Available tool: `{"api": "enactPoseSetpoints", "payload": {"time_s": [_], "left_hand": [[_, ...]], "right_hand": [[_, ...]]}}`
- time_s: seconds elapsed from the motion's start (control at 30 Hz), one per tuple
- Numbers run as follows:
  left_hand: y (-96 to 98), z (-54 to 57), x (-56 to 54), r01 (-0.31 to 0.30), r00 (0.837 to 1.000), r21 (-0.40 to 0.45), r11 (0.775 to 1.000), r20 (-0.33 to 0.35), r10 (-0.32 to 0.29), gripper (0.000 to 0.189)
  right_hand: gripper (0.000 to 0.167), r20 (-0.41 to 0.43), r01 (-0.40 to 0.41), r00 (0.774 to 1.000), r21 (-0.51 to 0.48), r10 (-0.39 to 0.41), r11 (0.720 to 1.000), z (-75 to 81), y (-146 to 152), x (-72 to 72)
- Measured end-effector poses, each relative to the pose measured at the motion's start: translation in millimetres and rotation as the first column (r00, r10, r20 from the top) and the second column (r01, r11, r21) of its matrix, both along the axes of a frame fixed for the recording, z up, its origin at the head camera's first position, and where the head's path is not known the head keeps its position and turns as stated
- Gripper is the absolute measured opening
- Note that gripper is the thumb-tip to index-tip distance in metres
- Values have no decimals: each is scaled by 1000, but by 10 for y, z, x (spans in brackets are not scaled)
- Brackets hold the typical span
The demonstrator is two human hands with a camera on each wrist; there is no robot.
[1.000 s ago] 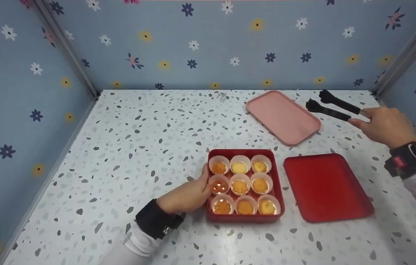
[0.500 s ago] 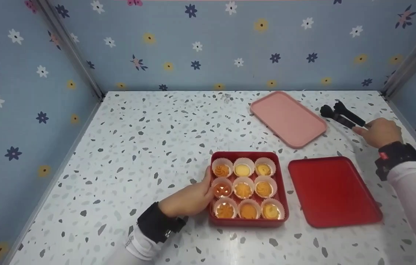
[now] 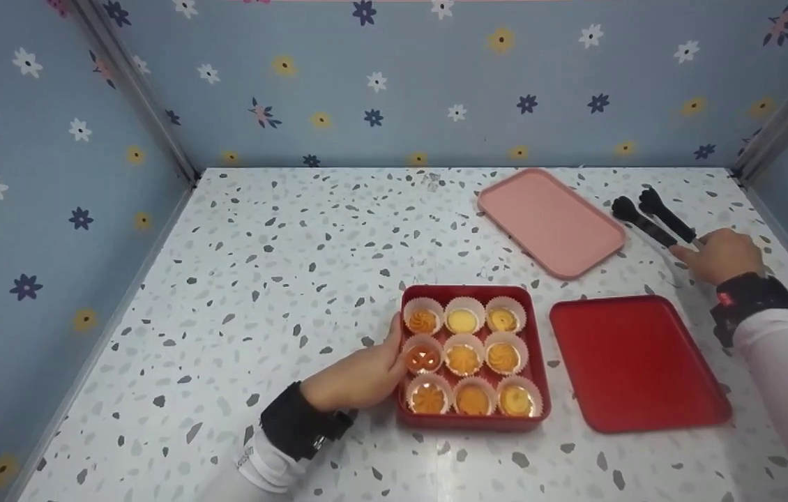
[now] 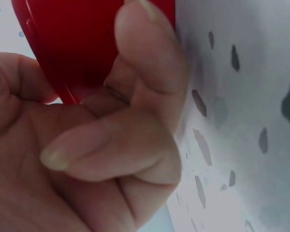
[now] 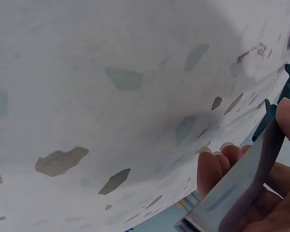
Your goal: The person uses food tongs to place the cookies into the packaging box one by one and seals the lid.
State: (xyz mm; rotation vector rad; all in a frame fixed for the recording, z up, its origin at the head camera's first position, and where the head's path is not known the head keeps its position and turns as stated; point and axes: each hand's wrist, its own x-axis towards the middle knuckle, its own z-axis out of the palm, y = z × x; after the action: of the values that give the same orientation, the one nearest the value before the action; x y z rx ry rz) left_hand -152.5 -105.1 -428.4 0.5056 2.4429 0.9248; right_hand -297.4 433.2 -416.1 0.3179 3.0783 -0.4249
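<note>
My left hand [image 3: 359,373] holds the left side of a square red box [image 3: 474,422]. In the left wrist view its thumb is at the box's edge and the other fingers curl by the outer wall. Three rows of small yellow and orange piped pastries, perhaps cookies, fill the box in pleated paper cups [image 3: 464,355]. Far right, my right hand [image 3: 725,256] grips a pair of black-tipped tongs [image 3: 659,219], whose two arms stand apart with nothing between them. The right wrist view shows the metal handle [image 5: 241,183] between thumb and fingers, low over the table.
Right of the box lies a flat red square lid or tray [image 3: 638,362]. Behind it a pink tray [image 3: 554,223] sits at an angle, close to the tongs' tips. Flower-patterned walls [image 3: 394,90] enclose the speckled table [image 3: 282,258] at the back and sides.
My right hand has lowered the tongs toward the table at the right. My left hand stays at the box. The whole head view has shifted slightly.
</note>
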Motion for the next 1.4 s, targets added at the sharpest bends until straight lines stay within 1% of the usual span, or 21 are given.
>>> {"api": "enactPoseSetpoints", "payload": {"time_s": [0.17, 0.27, 0.4, 0.57, 0.8, 0.97, 1.13, 1.3, 1.4], "left_hand": [[-3, -11, 2, 0, 1000, -3, 1000, 1, 0, 73], [-3, -16, -3, 0, 1000, 0, 1000, -1, 0, 73], [0, -13, -6, 4, 1000, 7, 1000, -6, -4, 73], [8, -7, -9, 23, 1000, 26, 999, -21, -22, 71], [7, 3, -1, 13, 1000, 5, 1000, -13, -13, 71], [3, -1, 2, 13, 1000, 8, 1000, -17, -13, 71], [3, -13, 0, 6, 1000, 16, 1000, -9, -6, 73], [-1, -18, -8, 3, 1000, 21, 1000, -14, -3, 74], [-1, -15, -9, 4, 1000, 27, 1000, -23, -4, 73]], "right_hand": [[68, 19, -3, 1000, 21, 2, 1000, -21, -24, 27], [68, 51, -12, 999, 39, 10, 999, -23, -16, 47], [75, 79, -18, 997, 47, 15, 999, -18, -10, 81], [75, 60, -40, 997, 39, 38, 998, -28, -6, 125], [73, 52, -75, 996, 27, 73, 997, -38, 28, 126], [70, 44, -93, 995, 7, 92, 996, -69, 76, 116], [68, 48, -110, 993, -9, 111, 994, -51, 86, 159], [80, 80, -117, 990, -1, 117, 993, 1, 59, 219], [85, 70, -122, 990, 22, 120, 992, 48, 49, 260]]}}
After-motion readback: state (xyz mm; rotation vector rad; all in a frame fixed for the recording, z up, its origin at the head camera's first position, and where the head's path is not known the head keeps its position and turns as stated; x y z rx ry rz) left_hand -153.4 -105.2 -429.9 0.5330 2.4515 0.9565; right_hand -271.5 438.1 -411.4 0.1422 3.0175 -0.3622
